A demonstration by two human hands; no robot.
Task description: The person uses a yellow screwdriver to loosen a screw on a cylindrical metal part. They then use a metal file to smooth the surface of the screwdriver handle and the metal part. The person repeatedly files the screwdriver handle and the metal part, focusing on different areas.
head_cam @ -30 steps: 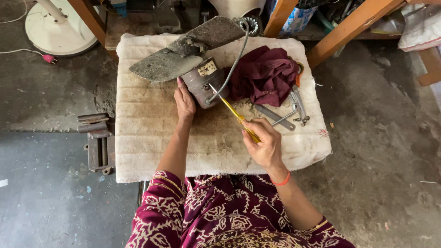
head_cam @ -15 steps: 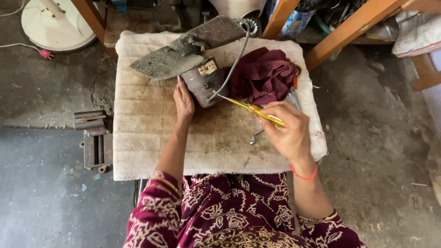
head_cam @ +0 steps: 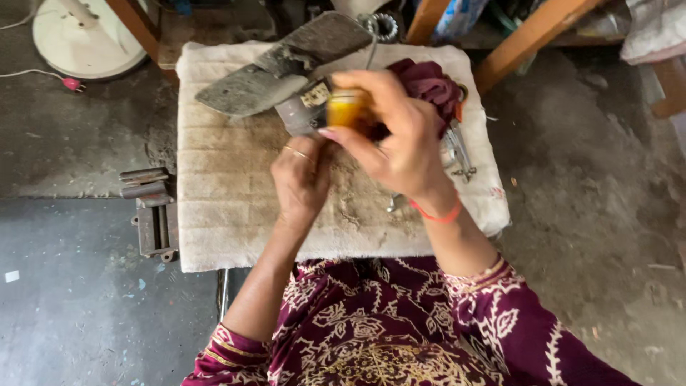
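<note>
The right hand (head_cam: 400, 136) was raised above the worktop, wrist bent, its fingers curled and pinching the yellow handle (head_cam: 345, 109) of a tool, whose blunt end faced the camera; the rest of that tool was hidden behind the hand. The left hand (head_cam: 300, 182) lay just below and to the left, palm down, fingers closed together and pressed against the grey motor housing (head_cam: 299, 114), though its fingertips were hidden under the right hand, so whether they gripped anything could not be told. The housing sat touching the yellow handle's near side, at the root of a dusty grey fan blade (head_cam: 286, 64) that stretched away toward the upper left. All of this rested on a cream towel (head_cam: 221, 207) spread over the worktop. A maroon cloth (head_cam: 432, 86) was bunched just behind the right hand, and metal tools (head_cam: 457, 154) lay beside its wrist. A small vise (head_cam: 150, 211) stood on the floor, left of the towel.
</note>
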